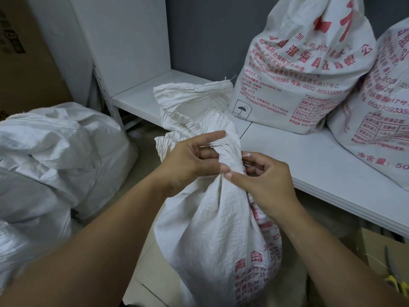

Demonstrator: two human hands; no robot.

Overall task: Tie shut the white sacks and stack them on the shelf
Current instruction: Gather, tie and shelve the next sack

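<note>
A white woven sack (pixel 217 235) with red print stands on the floor in front of me, its neck gathered and twisted. My left hand (pixel 190 160) grips the twisted neck from the left, fingers wrapped around it. My right hand (pixel 263 180) pinches the neck from the right, fingers curled at the fabric. The sack's loose mouth (pixel 190 100) flares open above both hands. Two tied white sacks stand on the white shelf (pixel 309 165): one (pixel 303 69) at the back centre, another (pixel 376 111) at the right edge.
More white sacks (pixel 55 151) lie piled on the floor at the left. A cardboard box (pixel 26 52) stands at the far left behind them. The shelf's left part (pixel 155 89) is bare. Yellow-handled scissors (pixel 396 278) lie at the lower right under the shelf.
</note>
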